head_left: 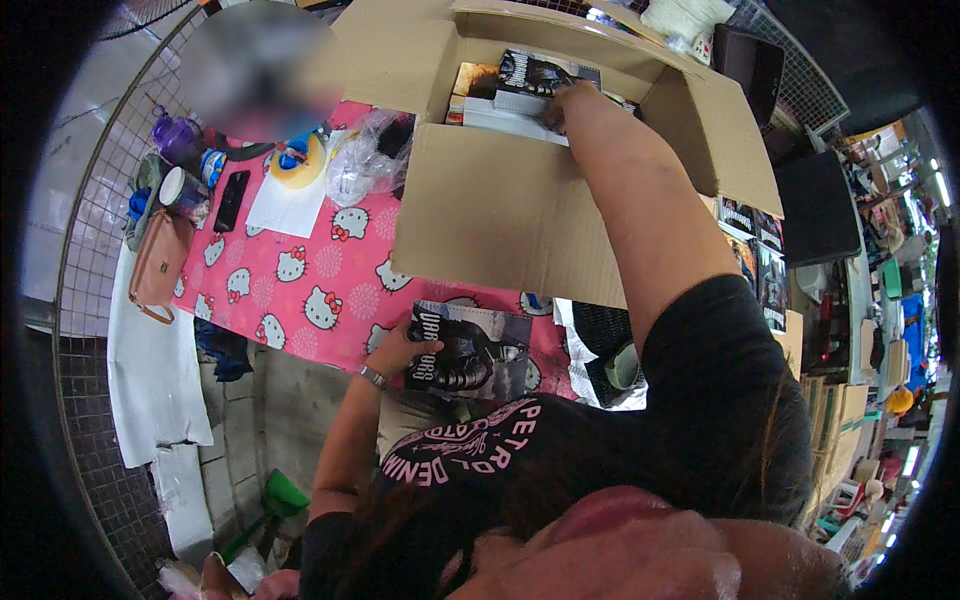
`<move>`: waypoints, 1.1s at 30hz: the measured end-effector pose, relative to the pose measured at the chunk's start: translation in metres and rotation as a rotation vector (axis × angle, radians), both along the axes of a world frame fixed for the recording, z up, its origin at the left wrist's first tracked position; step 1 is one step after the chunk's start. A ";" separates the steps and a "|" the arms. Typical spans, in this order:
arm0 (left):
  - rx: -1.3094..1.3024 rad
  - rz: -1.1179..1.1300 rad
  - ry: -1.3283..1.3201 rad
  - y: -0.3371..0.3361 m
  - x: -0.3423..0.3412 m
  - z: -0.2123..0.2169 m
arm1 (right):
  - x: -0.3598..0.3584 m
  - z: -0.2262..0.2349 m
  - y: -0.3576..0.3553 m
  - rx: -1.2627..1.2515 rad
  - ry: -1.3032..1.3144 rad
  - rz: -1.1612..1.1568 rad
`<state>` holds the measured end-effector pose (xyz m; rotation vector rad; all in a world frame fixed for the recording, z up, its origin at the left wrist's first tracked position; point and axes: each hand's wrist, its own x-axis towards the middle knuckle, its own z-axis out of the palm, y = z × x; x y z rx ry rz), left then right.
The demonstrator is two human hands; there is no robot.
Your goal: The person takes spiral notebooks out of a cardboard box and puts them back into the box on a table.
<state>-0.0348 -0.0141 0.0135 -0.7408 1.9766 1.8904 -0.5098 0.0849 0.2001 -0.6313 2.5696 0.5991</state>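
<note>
My left hand (pixel 398 350) grips the left edge of a flat dark printed pack (pixel 470 350), with the thumb on its face. The pack shows a dark figure and large pale lettering, and lies at the table's near edge, close to my body. My right arm stretches far forward into an open cardboard box (pixel 500 205). Inside it, my right hand (pixel 570 105) closes on the right side of another printed pack (pixel 535 75), on top of similar white-edged packs. Some of its fingertips are hidden.
A pink patterned cloth (pixel 320 260) covers the table. On its left are a phone (pixel 232 200), a tape roll (pixel 298 162), clear plastic bags (pixel 365 160), a cup (pixel 183 190) and a pink pouch (pixel 160 255). More printed packs (pixel 755 250) stand right of the box. A blurred person (pixel 260 70) is at the far left.
</note>
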 end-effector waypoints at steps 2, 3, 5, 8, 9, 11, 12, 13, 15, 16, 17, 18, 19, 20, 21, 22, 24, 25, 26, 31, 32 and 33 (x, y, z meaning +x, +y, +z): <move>-0.040 -0.004 0.036 0.002 0.000 0.012 | 0.008 0.003 0.007 -0.002 0.051 0.149; -0.035 -0.007 0.034 0.001 -0.001 0.005 | 0.012 0.004 0.008 0.029 0.088 0.206; -0.031 -0.001 0.021 -0.002 0.000 -0.004 | 0.021 0.010 0.007 0.117 0.183 0.303; 0.037 -0.008 0.002 0.000 -0.004 0.012 | 0.009 0.014 0.010 0.118 0.247 0.289; 0.070 -0.006 -0.005 0.002 -0.005 0.020 | 0.003 0.014 0.011 0.097 0.262 0.266; -0.053 -0.049 0.092 -0.004 0.000 -0.004 | -0.005 0.016 0.000 -0.024 0.292 0.231; -0.108 -0.073 0.135 -0.006 0.001 -0.014 | -0.011 0.014 -0.002 -0.090 0.321 0.208; -0.106 -0.100 0.129 -0.005 0.000 -0.003 | -0.014 0.006 -0.006 -0.314 0.285 0.120; -0.158 -0.128 0.012 -0.005 0.001 0.000 | -0.004 0.009 -0.013 -0.880 0.254 0.028; -0.212 -0.176 -0.068 -0.006 -0.006 -0.008 | -0.006 0.016 -0.003 -1.186 0.174 -0.075; -0.219 -0.198 0.002 -0.002 -0.007 0.006 | -0.006 0.025 0.002 -1.496 0.020 -0.219; -0.233 -0.229 0.076 0.000 -0.008 0.021 | -0.007 0.036 0.012 -1.894 -0.184 -0.385; -0.191 -0.153 0.043 -0.006 -0.003 0.001 | 0.003 0.046 0.010 -2.211 -0.392 -0.497; -0.150 -0.080 0.017 -0.011 0.004 -0.019 | 0.017 0.053 0.010 -2.442 -0.547 -0.544; -0.142 0.053 0.122 -0.007 0.011 -0.015 | 0.031 0.052 0.023 -2.618 -0.640 -0.536; -0.142 0.173 0.236 -0.006 0.011 0.000 | 0.041 0.054 0.038 -2.723 -0.669 -0.446; -0.168 0.379 0.370 -0.021 0.031 0.022 | 0.119 0.059 0.037 -2.853 -0.812 -0.261; -0.120 0.421 0.458 -0.011 0.032 0.065 | 0.154 0.065 0.054 -2.884 -0.788 -0.245; -0.083 0.463 0.553 0.002 0.031 0.113 | 0.185 0.073 0.075 -2.914 -0.791 -0.175; 0.191 0.352 1.073 0.063 0.024 0.206 | 0.339 0.086 0.110 -2.700 -0.730 -0.139; 0.297 0.387 1.094 0.077 0.024 0.212 | 0.358 0.079 0.117 -2.647 -0.659 -0.214; 0.406 0.418 1.111 0.086 0.027 0.215 | 0.366 0.062 0.127 -2.539 -0.650 -0.239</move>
